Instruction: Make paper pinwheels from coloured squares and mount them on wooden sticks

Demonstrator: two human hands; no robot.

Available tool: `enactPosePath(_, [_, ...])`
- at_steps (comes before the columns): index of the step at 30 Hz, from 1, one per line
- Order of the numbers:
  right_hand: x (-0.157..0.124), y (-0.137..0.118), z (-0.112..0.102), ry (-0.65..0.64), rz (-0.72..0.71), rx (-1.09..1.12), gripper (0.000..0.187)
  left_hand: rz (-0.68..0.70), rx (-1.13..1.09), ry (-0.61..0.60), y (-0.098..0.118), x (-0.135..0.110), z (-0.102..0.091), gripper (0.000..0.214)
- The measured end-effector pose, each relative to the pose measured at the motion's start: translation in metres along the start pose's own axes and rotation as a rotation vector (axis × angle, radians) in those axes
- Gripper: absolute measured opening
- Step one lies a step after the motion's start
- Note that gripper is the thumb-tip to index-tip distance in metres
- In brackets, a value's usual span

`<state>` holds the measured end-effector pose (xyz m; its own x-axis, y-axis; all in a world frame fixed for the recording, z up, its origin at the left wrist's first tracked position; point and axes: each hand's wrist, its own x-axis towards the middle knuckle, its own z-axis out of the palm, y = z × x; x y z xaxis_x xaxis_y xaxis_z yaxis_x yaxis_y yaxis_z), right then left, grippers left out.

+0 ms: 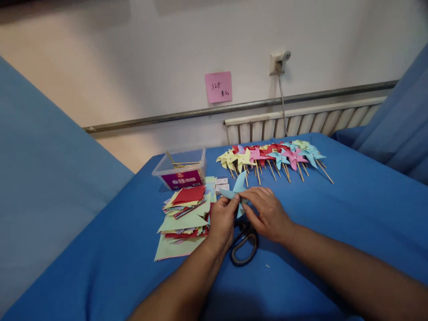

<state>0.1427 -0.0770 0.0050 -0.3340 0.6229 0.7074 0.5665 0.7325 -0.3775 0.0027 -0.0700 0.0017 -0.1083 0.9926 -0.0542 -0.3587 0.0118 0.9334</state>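
My left hand (222,220) and my right hand (267,211) meet over the middle of the blue cloth, both pinched on a light blue paper pinwheel (236,189) whose folded blades stick up above the fingers. Black-handled scissors (244,245) lie on the cloth just under and between my wrists. To the left of my left hand lies a loose stack of coloured paper squares (185,211), red, green and yellow.
A row of finished pinwheels on wooden sticks (274,158) lies at the back. A clear plastic box with sticks (180,171) stands at the back left. Small white packets (221,183) lie beside it. Behind are a wall, a radiator (301,122) and a pink note (218,87).
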Motion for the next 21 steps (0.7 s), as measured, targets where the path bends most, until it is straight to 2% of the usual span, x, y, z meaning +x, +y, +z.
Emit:
enactPosePath(4, [-0.001, 0.002, -0.001, 0.059, 0.065, 0.104, 0.022, -0.059, 0.016, 0.015, 0.002, 0.000, 0.000, 0.027])
enactPosePath(8, [0.001, 0.010, 0.002, 0.200, 0.327, 0.264, 0.021, -0.100, 0.013, 0.002, 0.004, -0.003, 0.001, 0.027])
enactPosePath(11, [0.002, 0.017, 0.007, 0.166, 0.553, 0.429, 0.022, -0.118, 0.051, -0.028, 0.004, -0.006, 0.002, 0.029])
enactPosePath(13, [0.003, 0.020, 0.011, 0.109, 0.655, 0.568, 0.022, -0.125, 0.081, -0.040, 0.003, -0.007, 0.001, 0.032])
enactPosePath(17, [0.003, 0.021, 0.015, 0.066, 0.726, 0.780, 0.024, -0.134, 0.077, -0.066, 0.004, -0.008, 0.002, 0.036])
enactPosePath(21, [0.003, 0.020, 0.016, 0.060, 0.751, 0.816, 0.029, -0.152, 0.045, -0.075, 0.006, -0.009, 0.003, 0.038])
